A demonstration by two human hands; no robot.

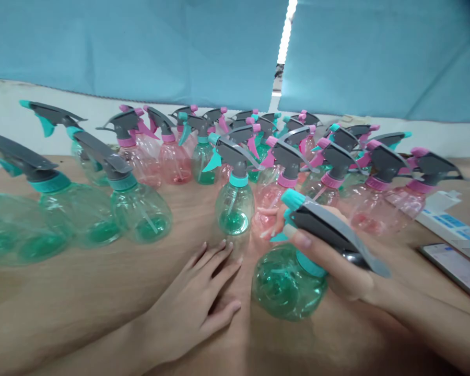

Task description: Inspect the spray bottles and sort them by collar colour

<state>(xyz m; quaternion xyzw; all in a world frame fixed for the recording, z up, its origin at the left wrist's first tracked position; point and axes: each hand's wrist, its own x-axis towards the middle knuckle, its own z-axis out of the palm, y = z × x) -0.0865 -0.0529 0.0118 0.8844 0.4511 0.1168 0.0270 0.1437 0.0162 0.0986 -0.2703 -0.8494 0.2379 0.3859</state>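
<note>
Broadly, a blue curtain (133,47) spans the back. Below it stretches the wooden tabletop (97,287), whose far edge lies beyond the crowd of spray bottles (276,197). These have teal or pink collars and stand close together from the middle to the right, while green bottles (141,214) line the left side. Room to move runs between those green bottles and the left hand, and along the near part of the wood.

At the right front is the held spray bottle (290,282), tilted well off upright: its long axis slants from the sprayer head at upper right to the round green body at lower left, with the nozzle (292,200) pointing left and away. Whether its base touches the wood, I cannot tell. The right hand (350,279) grips it around the sprayer's neck. The left hand (201,292) is loose, palm down, holding nothing, its fingertips just short of an upright teal-collared bottle (235,209). A white box (444,222) and a smaller phone (460,269) lie near the right edge.
</note>
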